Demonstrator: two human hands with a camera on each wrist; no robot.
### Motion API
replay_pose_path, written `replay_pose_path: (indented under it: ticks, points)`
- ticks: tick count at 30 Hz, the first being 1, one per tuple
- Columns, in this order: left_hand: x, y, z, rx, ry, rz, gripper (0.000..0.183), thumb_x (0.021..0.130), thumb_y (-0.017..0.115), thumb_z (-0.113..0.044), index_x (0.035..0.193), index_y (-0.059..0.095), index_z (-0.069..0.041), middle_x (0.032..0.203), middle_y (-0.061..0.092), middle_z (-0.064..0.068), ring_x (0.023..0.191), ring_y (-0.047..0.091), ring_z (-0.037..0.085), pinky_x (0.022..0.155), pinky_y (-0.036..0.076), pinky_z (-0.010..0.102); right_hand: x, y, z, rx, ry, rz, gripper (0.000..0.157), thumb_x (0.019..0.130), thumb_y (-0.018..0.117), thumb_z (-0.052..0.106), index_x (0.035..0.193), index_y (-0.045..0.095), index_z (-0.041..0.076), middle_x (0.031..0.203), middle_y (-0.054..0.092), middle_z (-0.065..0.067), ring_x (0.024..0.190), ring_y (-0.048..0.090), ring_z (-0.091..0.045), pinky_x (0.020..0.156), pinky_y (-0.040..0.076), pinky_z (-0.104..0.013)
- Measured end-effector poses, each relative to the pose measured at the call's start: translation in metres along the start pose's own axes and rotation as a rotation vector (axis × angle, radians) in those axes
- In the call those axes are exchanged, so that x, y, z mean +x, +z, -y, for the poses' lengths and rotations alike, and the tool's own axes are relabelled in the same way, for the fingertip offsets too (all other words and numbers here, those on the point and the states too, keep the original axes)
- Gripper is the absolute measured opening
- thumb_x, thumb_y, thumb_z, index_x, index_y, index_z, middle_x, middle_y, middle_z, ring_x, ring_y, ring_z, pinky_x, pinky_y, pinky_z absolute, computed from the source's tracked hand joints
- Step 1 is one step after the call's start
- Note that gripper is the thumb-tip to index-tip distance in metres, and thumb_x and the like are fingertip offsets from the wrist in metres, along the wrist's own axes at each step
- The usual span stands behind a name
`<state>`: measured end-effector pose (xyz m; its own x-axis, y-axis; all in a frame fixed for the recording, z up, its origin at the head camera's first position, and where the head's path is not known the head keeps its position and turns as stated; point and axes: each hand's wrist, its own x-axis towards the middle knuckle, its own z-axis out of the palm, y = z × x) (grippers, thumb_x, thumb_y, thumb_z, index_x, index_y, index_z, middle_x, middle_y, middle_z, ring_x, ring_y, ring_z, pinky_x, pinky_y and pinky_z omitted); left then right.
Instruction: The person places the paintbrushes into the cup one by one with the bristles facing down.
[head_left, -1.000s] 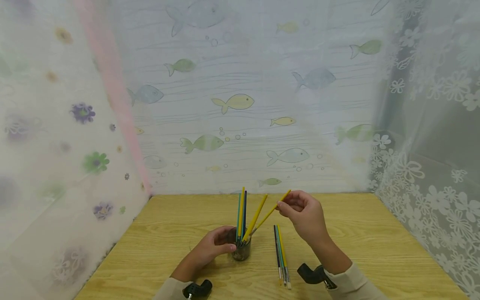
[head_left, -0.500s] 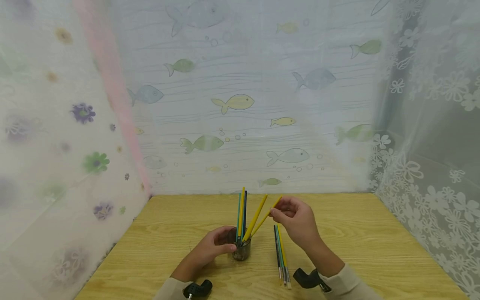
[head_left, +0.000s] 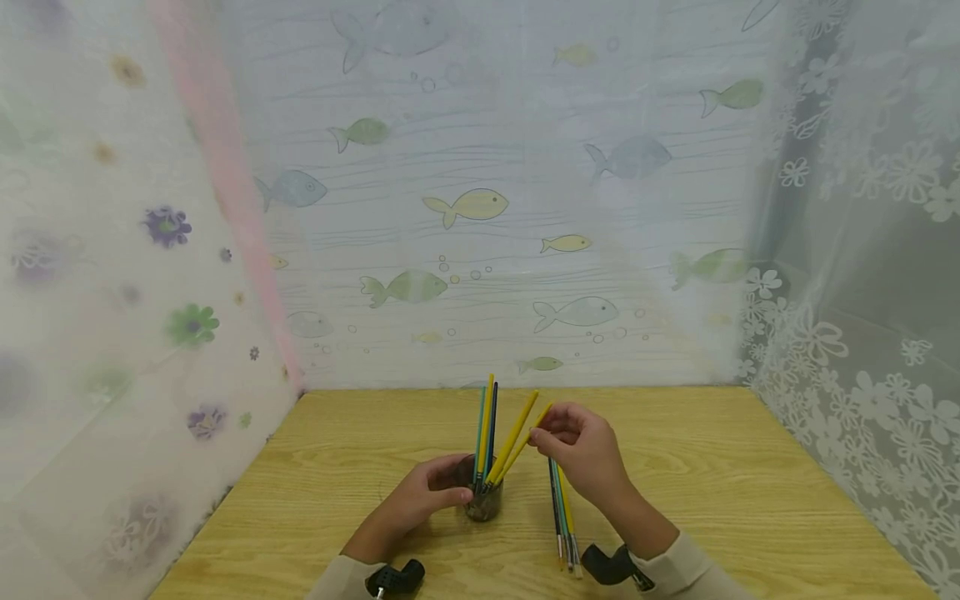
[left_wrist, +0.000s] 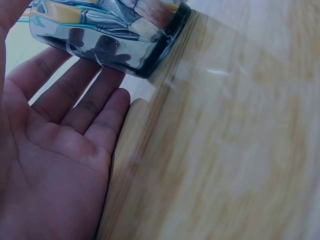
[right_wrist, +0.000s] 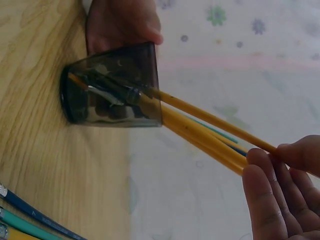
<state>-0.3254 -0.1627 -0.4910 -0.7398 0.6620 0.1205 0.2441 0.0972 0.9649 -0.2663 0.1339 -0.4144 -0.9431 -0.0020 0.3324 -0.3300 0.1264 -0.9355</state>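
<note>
A dark, see-through cup (head_left: 483,507) stands upright on the table, and my left hand (head_left: 414,498) holds it from the left, thumb on the near side and fingers behind. Several paintbrushes (head_left: 487,425) stand in it, bristles down, with yellow, green and dark blue handles. My right hand (head_left: 588,454) pinches the upper handle of a slim yellow paintbrush (right_wrist: 215,120) between thumb and fingers. That brush slants to the right, its lower end inside the cup. Through the cup wall in the left wrist view, bristles (left_wrist: 145,27) show near the base.
On the wooden table (head_left: 337,425), right of the cup, a dark, a green and a yellow paintbrush (head_left: 567,504) lie side by side, bristles toward me. A fish-patterned sheet (head_left: 480,317) hangs behind the table, with flowered sheets at both sides.
My right hand has moved left and down, lowering the slim yellow paintbrush into the cup. The left hand stays on the cup, which has barely shifted.
</note>
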Motion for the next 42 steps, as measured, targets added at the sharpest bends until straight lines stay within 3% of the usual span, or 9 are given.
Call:
replay_pose_path:
  ticks: [12,24,31,37,42]
  points:
    - [0.0,0.0,-0.001,-0.007,-0.009,-0.003,0.052,0.105,0.062,-0.015,0.155,0.047,-0.01,0.149,0.058,0.014,0.132,0.06,0.021,0.103,0.053,0.029,-0.002,0.008,-0.004,-0.012,0.023,0.029,0.027,0.091,0.081,0.013,0.112,0.069,0.001,0.101,0.075,-0.009,0.086,0.075,-0.018,0.075,0.063,-0.029]
    - [0.0,0.001,-0.001,-0.01,0.002,0.003,0.052,0.105,0.062,-0.014,0.154,0.048,-0.008,0.149,0.057,0.019,0.133,0.059,0.028,0.104,0.053,0.029,-0.003,0.009,-0.008,-0.078,0.001,0.045,0.027,0.091,0.081,0.015,0.111,0.07,0.001,0.098,0.076,-0.006,0.084,0.075,-0.016,0.073,0.061,-0.027]
    - [0.001,0.0,-0.001,-0.015,0.018,0.004,0.052,0.104,0.063,-0.012,0.154,0.048,-0.007,0.148,0.058,0.02,0.131,0.061,0.023,0.103,0.053,0.03,0.0,0.004,-0.01,-0.073,0.006,0.026,0.027,0.091,0.082,0.017,0.112,0.072,0.004,0.099,0.076,-0.004,0.09,0.076,-0.025,0.075,0.062,-0.028]
    - [0.0,0.001,-0.003,0.001,0.017,-0.003,0.052,0.104,0.063,-0.013,0.154,0.049,-0.007,0.147,0.058,0.02,0.129,0.062,0.02,0.102,0.054,0.029,0.002,-0.005,-0.006,-0.092,-0.028,0.002,0.023,0.091,0.082,0.02,0.108,0.072,0.01,0.101,0.076,-0.005,0.09,0.075,-0.021,0.076,0.062,-0.029]
    - [-0.001,0.002,-0.004,-0.001,0.023,-0.003,0.052,0.104,0.063,-0.012,0.153,0.048,-0.006,0.147,0.058,0.021,0.129,0.062,0.019,0.102,0.053,0.029,0.005,-0.013,-0.002,-0.06,-0.032,-0.005,0.025,0.091,0.082,0.02,0.111,0.072,0.009,0.105,0.075,-0.008,0.092,0.075,-0.02,0.078,0.062,-0.027]
